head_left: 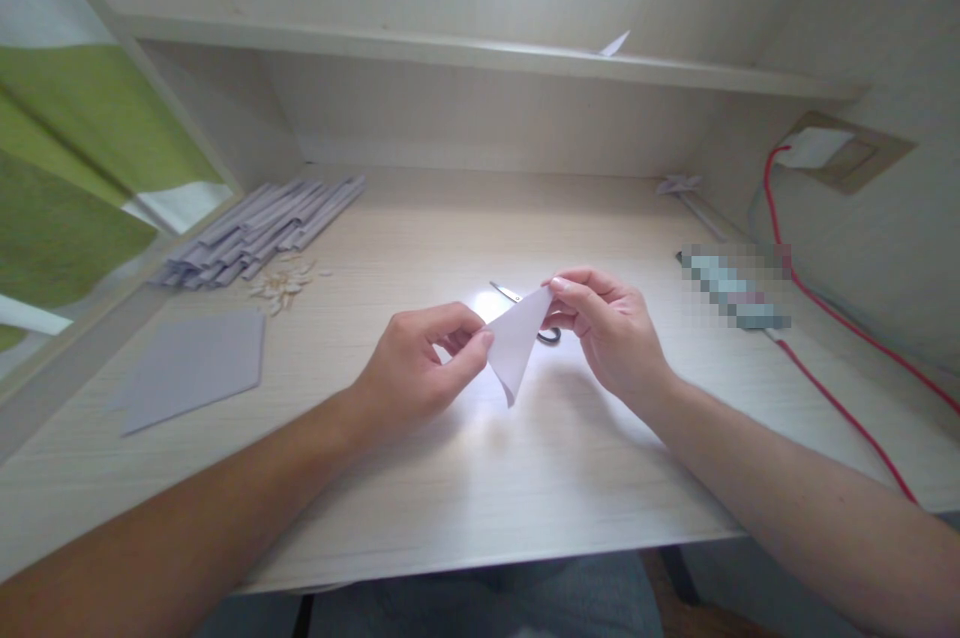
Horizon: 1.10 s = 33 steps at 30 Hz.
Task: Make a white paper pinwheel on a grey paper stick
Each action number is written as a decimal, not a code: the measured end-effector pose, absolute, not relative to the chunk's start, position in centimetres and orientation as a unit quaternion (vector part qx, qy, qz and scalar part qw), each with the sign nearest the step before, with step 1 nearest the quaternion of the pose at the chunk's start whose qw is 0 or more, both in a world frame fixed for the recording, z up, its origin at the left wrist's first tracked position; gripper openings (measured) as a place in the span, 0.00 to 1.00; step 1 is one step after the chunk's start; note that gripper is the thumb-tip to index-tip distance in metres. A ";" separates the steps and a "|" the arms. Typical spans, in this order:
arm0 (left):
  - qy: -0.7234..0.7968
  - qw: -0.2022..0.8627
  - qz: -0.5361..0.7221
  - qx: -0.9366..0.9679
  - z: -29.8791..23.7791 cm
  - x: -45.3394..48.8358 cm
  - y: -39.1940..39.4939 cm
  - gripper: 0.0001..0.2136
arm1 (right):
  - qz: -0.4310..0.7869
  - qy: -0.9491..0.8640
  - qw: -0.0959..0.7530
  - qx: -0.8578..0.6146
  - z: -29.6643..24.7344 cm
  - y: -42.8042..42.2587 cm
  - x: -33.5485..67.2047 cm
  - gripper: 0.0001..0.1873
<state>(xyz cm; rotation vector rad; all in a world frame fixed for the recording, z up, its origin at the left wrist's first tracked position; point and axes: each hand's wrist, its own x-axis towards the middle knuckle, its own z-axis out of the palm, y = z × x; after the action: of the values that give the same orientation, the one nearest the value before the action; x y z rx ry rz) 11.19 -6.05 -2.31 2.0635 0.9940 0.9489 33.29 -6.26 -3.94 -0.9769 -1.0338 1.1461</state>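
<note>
Both hands busy with one sheet. Paper (519,333): white, triangular in outline, held up over the middle of the counter (465,518), point hanging down, lower edge curled.

Left hand (421,355): grip narrow, thumb and fingers pinching the paper's left corner. Right hand (616,320): grip narrow too, fingertips pinching the upper right corner.

Scissors (551,336) lie on the counter behind the paper, partly hidden; blade tip and a dark handle loop show.

Left side: a pile of paper rolls (262,230) at the back, pale scraps (281,281) strewn just beside it, a stack of sheets (195,368) nearer.

Right side: a slab (735,288), pixelated, detail unreadable; red cord (847,408) at its near end. Folded piece (679,185) in the far corner. Above, a paper sliver (615,44) juts up at the shelf (450,40) edge.
</note>
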 end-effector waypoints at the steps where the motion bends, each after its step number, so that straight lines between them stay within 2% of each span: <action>1: 0.380 0.329 0.363 0.785 -2.2 11.2 -6.1 0.08 | 0.496 -0.450 0.610 -0.423 -3.9 -6.3 33.3 0.09; 13: 0.366 0.409 0.363 0.753 -2.2 11.2 -5.8 0.12 | 0.470 -0.468 0.616 -0.424 -4.2 -6.3 33.0 0.11; 21: 0.360 0.443 0.365 0.735 -2.2 11.1 -5.6 0.12 | 0.498 -0.453 0.615 -0.411 -4.2 -6.3 33.1 0.08; 23: 0.359 0.447 0.375 0.729 -2.2 11.1 -5.6 0.13 | 0.537 -0.474 0.569 -0.404 -4.3 -6.4 33.0 0.11; 28: 0.367 0.479 0.418 0.679 -2.4 11.2 -5.3 0.10 | 0.634 -0.550 0.387 -0.383 -4.6 -6.7 32.8 0.17; 33: 0.373 0.482 0.440 0.659 -2.3 11.3 -5.1 0.10 | 0.647 -0.561 0.349 -0.380 -4.4 -6.9 32.8 0.16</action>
<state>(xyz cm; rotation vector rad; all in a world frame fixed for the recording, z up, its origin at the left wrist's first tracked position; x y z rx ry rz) 11.27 -5.13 -2.32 1.6054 0.9100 1.0730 32.84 -6.94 -4.37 -0.9848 -1.4536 1.6770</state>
